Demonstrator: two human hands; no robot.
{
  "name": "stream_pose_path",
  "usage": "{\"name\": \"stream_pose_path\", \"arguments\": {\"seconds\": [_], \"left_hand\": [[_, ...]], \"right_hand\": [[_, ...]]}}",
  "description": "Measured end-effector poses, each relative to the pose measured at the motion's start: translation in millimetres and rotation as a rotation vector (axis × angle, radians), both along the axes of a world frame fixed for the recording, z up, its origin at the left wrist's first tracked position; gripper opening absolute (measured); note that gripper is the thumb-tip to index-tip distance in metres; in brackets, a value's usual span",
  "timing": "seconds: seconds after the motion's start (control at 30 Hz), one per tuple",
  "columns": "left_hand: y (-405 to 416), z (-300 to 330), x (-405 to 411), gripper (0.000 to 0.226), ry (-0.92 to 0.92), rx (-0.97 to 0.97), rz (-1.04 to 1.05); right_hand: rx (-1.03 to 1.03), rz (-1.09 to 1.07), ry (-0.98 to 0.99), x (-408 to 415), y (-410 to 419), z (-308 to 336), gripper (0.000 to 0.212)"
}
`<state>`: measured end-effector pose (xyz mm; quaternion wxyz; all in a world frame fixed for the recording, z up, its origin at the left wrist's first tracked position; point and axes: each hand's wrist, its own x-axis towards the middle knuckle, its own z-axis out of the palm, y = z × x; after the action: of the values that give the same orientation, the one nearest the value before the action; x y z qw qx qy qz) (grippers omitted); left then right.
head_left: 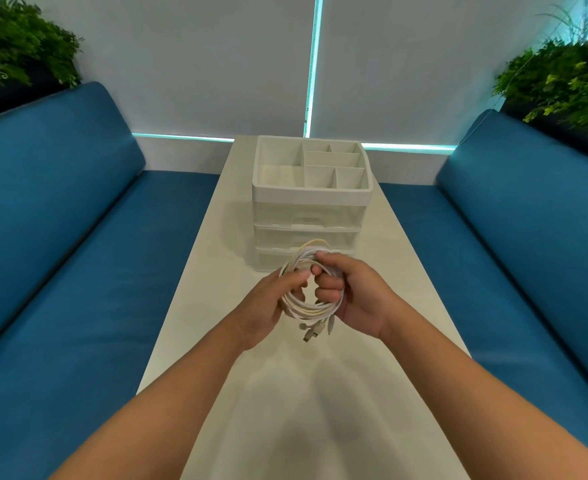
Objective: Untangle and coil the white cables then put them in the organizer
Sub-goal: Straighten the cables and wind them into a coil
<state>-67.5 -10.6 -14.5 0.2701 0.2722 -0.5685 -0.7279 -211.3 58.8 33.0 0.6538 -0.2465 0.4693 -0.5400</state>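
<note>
Both hands hold a round coil of white cables in the air, just in front of the organizer and above the smooth white table. The left hand grips the coil's left side, fingers curled round the loops and thumb pressed across them. The right hand grips the right side, its fingers hooked through the middle of the ring. The cables are thin, smooth and rubbery, one strand slightly yellowish; several plug ends hang from the coil's near edge.

The organizer is a boxy plastic unit: an opaque white top tray split into rectangular compartments, over stacked clear drawers. Flanking it, blue cushioned benches run along both sides of the table.
</note>
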Motion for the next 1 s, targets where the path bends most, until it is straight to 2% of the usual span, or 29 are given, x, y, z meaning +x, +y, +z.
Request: {"name": "stream_pose_path", "arguments": {"seconds": [0.13,0.27,0.33,0.43,0.5,0.67,0.73,0.83,0.9,1.0], "left_hand": [[0,12,1,0.077,0.022,-0.031,-0.007],[-3,21,-1,0.111,-0.123,-0.144,0.061],[-5,20,1,0.106,-0.195,-0.166,0.138],[-11,17,3,0.070,-0.266,-0.216,0.222],[-11,17,2,0.055,-0.284,-0.221,0.227],[-14,13,6,0.047,-0.285,-0.183,0.246],[-13,11,4,0.043,-0.261,-0.166,0.222],[-8,12,0,0.039,-0.241,-0.164,0.159],[-6,13,2,0.037,-0.236,-0.167,0.084],[-5,12,10,0.033,-0.281,-0.219,-0.071]], "right_hand": [[0.016,0.006,-0.132,-10,1,8,0.021],[0.000,0.045,-0.093,-12,3,14,0.014],[-0.005,0.035,0.002,-13,2,16,0.014],[0.006,-0.010,0.118,-19,1,13,0.019],[0.032,-0.033,0.139,-23,1,9,0.021],[0.113,-0.178,0.230,-22,-3,0,0.019],[0.147,-0.249,0.324,-19,-6,-2,0.020],[0.093,-0.348,0.519,-15,-10,-5,0.017],[0.031,-0.343,0.610,-17,-10,-7,0.015],[-0.032,-0.218,0.595,-25,-5,-5,0.012]]}}
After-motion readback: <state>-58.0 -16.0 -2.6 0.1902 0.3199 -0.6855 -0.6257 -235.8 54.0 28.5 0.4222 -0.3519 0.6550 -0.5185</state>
